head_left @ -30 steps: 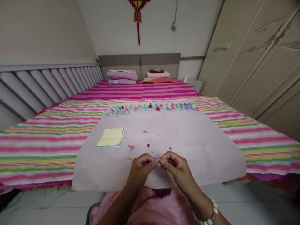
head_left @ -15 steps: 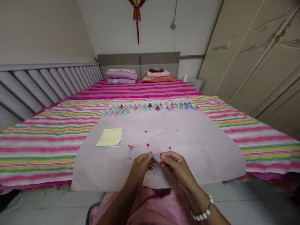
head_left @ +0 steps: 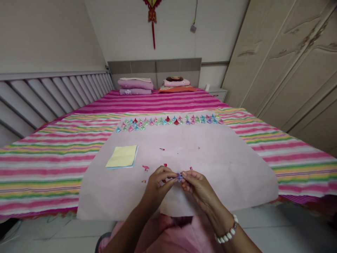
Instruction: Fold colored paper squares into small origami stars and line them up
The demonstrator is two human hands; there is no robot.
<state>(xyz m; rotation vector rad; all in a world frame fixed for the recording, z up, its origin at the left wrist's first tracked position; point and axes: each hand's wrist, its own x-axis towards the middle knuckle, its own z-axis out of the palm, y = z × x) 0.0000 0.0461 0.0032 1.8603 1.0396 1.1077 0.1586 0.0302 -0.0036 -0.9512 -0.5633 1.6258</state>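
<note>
My left hand and my right hand meet over the near part of a pale pink sheet spread on the bed. Both pinch a small folded purple paper piece between their fingertips. A white bead bracelet circles my right wrist. A row of several small folded paper pieces in mixed colours lies along the far edge of the sheet. A stack of square papers, yellow on top, rests to the left of my hands.
Tiny red paper scraps dot the sheet near my hands. The bed has a striped cover, with folded bedding at the headboard. A wardrobe stands to the right, slatted panelling to the left.
My hands have drawn closer together and pinched the purple paper piece into a smaller shape. The view has tilted slightly down.
</note>
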